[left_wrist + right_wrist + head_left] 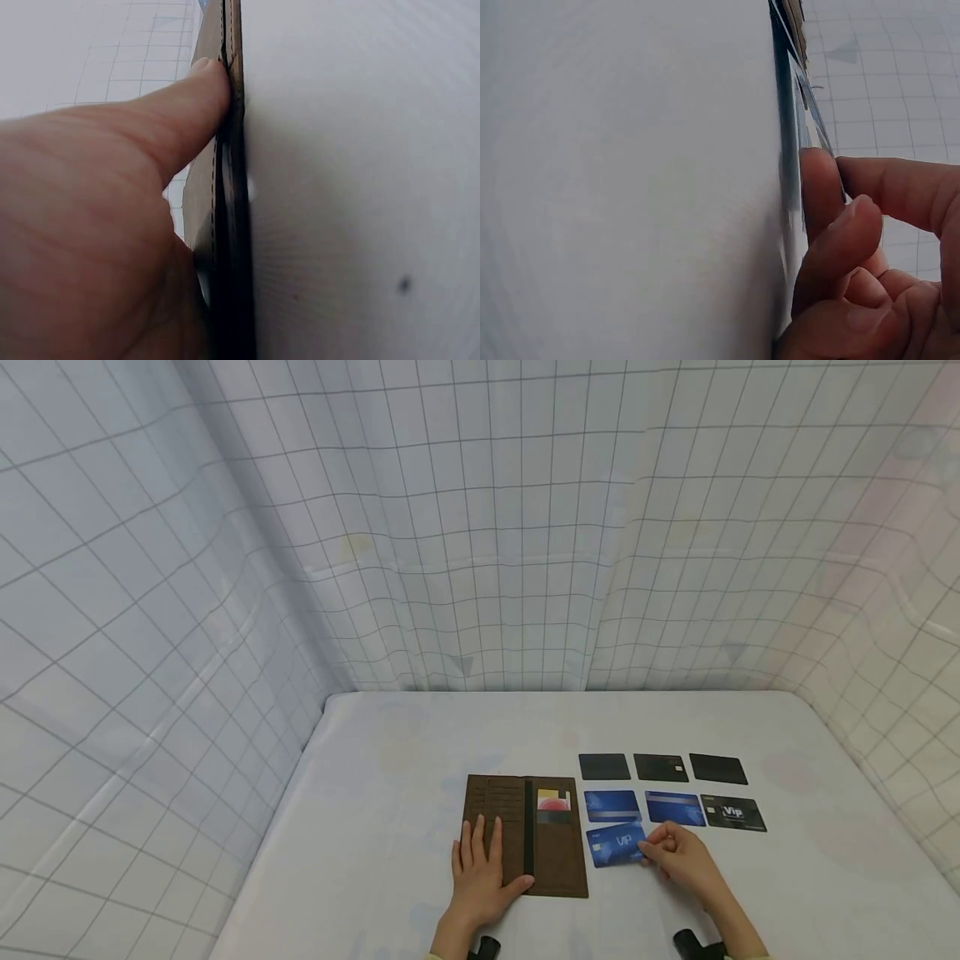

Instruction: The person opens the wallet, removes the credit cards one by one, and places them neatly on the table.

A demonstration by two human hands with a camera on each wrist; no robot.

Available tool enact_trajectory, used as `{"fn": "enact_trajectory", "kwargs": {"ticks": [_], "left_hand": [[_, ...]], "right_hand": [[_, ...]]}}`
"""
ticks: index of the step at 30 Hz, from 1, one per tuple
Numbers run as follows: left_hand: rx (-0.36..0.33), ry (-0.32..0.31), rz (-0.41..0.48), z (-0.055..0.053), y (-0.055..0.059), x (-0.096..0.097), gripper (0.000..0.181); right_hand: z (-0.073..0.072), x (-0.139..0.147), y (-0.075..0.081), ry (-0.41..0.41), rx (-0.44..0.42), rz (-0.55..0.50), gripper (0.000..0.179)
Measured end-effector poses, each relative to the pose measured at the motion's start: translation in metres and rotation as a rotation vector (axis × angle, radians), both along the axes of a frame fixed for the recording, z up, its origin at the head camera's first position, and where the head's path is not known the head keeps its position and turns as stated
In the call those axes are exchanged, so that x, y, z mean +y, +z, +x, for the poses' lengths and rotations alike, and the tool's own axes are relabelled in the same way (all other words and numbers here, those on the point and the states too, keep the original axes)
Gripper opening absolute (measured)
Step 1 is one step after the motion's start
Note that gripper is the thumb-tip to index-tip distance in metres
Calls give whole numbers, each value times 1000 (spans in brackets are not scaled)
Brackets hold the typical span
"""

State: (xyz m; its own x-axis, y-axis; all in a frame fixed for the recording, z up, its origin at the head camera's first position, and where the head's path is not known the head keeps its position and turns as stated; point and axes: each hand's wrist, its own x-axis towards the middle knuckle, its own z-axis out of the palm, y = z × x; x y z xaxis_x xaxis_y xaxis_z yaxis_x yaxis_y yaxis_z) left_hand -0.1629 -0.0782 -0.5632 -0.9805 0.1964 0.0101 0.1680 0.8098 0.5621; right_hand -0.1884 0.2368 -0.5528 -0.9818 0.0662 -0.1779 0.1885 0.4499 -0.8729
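Observation:
A brown wallet (pixel 558 860) lies spread flat on the table, with a dark strap down its middle and a colourful card (pixel 553 802) in its right side. My left hand (pixel 480 881) rests on the wallet's left half, fingers straight and thumb near the lower edge. In the left wrist view the thumb (pixel 191 97) presses on the wallet's edge (pixel 234 45). To the right of the wallet, my right hand (pixel 678 860) pinches a blue VIP card (pixel 615 845) by its right edge. The right wrist view shows this card (pixel 817 124) edge-on between thumb and fingers, tilted off the table.
Above the held card lie two blue cards (pixel 611 806) and a black VIP card (pixel 733 813) in a row. Farther back is a row of three dark cards (pixel 661 767). White grid-patterned curtains (pixel 480 568) surround the white table (pixel 360 827).

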Motion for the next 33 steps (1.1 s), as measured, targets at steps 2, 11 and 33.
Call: {"fn": "enact_trajectory", "kwargs": {"ticks": [2,11,33], "left_hand": [[-3,1,-3,0,1,0,98],[4,4,-6,0,2,0,98],[18,2,33,1,3,1,97]], "right_hand": [[0,-1,-1,-2,-2,40,18],[-2,-2,-2,-6,-12,146,23],[1,-4,-1,27,35,298,26]]}}
